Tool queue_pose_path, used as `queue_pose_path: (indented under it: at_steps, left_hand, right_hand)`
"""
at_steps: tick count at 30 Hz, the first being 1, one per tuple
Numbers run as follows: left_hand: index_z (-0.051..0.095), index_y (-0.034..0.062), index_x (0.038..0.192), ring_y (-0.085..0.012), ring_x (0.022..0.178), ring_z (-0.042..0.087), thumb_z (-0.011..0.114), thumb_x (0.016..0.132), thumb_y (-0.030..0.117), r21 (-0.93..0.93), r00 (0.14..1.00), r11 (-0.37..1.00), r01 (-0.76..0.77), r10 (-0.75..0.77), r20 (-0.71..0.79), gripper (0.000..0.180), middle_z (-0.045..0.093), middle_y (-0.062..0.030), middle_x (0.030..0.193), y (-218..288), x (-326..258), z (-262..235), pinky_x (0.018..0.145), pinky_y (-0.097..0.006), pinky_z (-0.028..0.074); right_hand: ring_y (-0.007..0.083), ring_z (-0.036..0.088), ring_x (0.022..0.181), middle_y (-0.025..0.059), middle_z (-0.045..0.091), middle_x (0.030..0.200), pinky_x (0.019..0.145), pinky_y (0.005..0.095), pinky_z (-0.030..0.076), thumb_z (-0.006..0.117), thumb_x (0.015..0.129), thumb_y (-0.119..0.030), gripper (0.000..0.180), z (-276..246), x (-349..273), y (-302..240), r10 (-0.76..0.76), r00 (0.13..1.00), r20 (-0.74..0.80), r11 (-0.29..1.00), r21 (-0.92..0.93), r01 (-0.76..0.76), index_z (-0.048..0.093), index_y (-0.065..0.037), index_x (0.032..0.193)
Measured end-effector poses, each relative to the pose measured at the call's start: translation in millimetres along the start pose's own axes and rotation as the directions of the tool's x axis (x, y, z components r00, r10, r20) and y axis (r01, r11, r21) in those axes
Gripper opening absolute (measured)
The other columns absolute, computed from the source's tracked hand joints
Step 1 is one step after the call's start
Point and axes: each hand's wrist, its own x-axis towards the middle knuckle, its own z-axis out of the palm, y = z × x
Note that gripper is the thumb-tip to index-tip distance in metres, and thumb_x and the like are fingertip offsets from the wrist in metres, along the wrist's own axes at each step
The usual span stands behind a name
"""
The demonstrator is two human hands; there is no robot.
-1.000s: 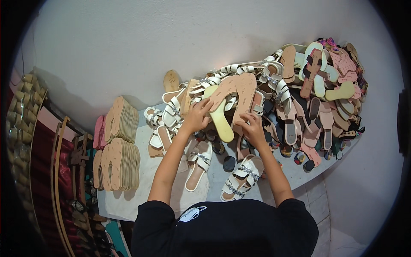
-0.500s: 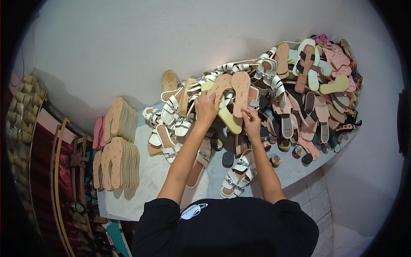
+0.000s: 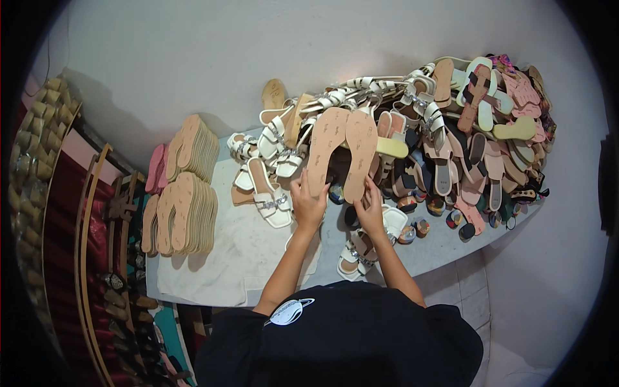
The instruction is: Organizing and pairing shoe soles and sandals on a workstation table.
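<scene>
Centrally, just above mid-frame: two tan flat soles, the left sole (image 3: 325,149) and the right sole (image 3: 360,155), held side by side, undersides up, heels toward the person, toes toward the shoe heap.

Left hand (image 3: 308,203) closed on the heel end of the left sole; right hand (image 3: 370,209) closed on the heel end of the right sole. Both soles lifted clear of the worktop (image 3: 238,255).

Judgement on doing it well:
- Keep both grips low at the heels so the full outlines stay visible for comparing.
- Bring the inner edges parallel, toes level, to check length and shape as a pair.
- Hold them above the white strappy sandals (image 3: 271,197) below, not dragging across them.

Further out: stacks of matching tan soles (image 3: 187,206) at left of frame; big mixed heap of sandals (image 3: 477,142) at upper right.
</scene>
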Motion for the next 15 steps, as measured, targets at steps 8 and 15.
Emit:
queue_pose_path:
  at_steps: [8, 15]
  left_hand:
    - [0.039, -0.0038, 0.125, -0.0273, 0.086, 0.046, 0.073, 0.068, 0.016, 0.0, 0.999, 1.0, -0.003, 0.003, -0.04, 0.069, 0.043, -0.0154, 0.094, 1.0, -73.8, -23.3, 0.075, -0.034, 0.041]
    - [0.035, -0.0024, 0.129, -0.027, 0.083, 0.046, 0.076, 0.066, 0.02, -0.072, 0.998, 0.997, -0.029, 0.033, 0.059, 0.078, 0.041, -0.015, 0.096, -3.3, -99.3, -25.5, 0.073, -0.034, 0.042]
  right_hand:
    - [0.032, 0.042, 0.113, 0.0215, 0.031, 0.128, 0.094, 0.0376, 0.035, 0.052, 0.084, -0.007, 0.05, 6.0, -15.2, -3.6, -0.014, 0.999, 0.037, 1.0, -0.008, 0.014, 0.033, -0.003, 0.13]
    - [0.0142, 0.054, 0.087, 0.0143, 0.037, 0.118, 0.07, 0.0217, 0.046, 0.05, 0.085, 0.0, 0.063, 37.6, 4.7, 0.5, 0.101, 0.994, 0.049, 0.936, 0.333, -0.111, 0.017, -0.006, 0.137]
